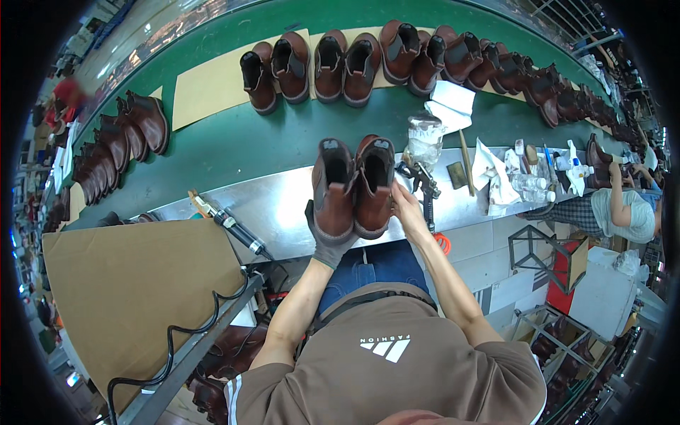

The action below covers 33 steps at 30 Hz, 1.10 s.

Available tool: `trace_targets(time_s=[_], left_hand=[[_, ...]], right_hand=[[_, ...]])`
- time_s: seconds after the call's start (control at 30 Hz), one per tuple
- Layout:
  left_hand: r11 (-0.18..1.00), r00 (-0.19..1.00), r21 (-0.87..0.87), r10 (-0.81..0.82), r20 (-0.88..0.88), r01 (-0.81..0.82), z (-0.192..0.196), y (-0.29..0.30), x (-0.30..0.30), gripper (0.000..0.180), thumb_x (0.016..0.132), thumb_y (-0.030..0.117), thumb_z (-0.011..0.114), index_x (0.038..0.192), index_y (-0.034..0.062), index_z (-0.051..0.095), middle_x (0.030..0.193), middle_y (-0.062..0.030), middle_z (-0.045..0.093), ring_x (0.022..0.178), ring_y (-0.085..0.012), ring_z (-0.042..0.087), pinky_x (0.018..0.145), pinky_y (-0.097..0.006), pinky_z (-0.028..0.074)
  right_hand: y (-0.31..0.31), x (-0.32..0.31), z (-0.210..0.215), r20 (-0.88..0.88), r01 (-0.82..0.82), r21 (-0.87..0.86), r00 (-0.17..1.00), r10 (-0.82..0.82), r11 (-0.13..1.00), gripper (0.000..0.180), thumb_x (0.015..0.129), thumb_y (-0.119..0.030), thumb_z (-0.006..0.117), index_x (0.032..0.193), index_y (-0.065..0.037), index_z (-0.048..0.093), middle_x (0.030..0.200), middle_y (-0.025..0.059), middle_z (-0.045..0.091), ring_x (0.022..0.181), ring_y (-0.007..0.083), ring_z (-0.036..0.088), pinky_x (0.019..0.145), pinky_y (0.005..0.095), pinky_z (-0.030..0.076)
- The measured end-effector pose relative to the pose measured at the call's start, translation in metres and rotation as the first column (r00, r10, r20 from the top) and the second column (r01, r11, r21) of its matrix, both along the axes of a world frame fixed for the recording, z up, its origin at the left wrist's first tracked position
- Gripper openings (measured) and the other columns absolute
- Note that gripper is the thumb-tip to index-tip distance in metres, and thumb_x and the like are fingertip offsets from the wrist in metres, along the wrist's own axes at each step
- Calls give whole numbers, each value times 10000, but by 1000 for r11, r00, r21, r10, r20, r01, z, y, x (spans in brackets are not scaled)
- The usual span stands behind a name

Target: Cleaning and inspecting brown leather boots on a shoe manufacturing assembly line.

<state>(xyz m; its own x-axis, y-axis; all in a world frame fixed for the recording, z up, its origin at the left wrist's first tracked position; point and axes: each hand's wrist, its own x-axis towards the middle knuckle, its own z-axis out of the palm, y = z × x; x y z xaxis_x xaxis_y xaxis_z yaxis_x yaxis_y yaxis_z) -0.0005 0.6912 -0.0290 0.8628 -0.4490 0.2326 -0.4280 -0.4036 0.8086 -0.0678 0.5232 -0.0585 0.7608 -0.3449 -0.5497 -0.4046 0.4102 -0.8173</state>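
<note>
Two brown leather ankle boots, a left one [332,209] and a right one [372,205], are held side by side above the metal bench edge, dark openings facing up. My left hand [330,251], in a grey glove, is closed around the left boot's heel from below; its palm side is hidden. Bare, my right hand [409,210] grips the right boot by its outer side near the heel, with some fingers hidden behind it. Just beyond that hand lies a black tool [426,185], beside a clear plastic-wrapped jar [425,138].
Boots [360,67] line brown card along the green bench [234,149]; more stand at left [145,124]. A corded hand tool [234,228] lies left, above a cardboard sheet [142,297]. White cloths [494,177], a brush and bottles [531,190] sit right. Another person [623,212] works far right.
</note>
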Motion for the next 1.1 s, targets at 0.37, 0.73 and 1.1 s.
trace_targets(time_s=[0.37,0.73,1.1], left_hand=[[74,153,-590,-933,-325,-804,61,-43,22,678,817,425,469,1389,103,300,1429,-141,312,1325,-342,275,1103,-547,159],[45,232,-655,-916,-329,-754,65,-58,18,780,757,561,437,1404,150,288,1456,-125,265,1349,-357,223,1087,-612,125],[91,248,-689,-892,-377,-719,64,-61,1,753,771,569,402,1395,156,317,1443,-125,296,1346,-347,235,1079,-602,142]], right_hand=[[-78,-22,-54,72,42,-617,997,3,786,310,759,-262,742,779,-11,562,675,-9,498,637,97,431,573,278,391],[-63,-79,175,262,42,-535,958,118,844,297,801,-65,684,1075,23,609,760,16,613,672,73,504,622,215,416],[-59,-78,227,294,39,-836,874,387,547,488,741,2,712,1198,26,543,935,175,642,741,182,598,690,279,461]])
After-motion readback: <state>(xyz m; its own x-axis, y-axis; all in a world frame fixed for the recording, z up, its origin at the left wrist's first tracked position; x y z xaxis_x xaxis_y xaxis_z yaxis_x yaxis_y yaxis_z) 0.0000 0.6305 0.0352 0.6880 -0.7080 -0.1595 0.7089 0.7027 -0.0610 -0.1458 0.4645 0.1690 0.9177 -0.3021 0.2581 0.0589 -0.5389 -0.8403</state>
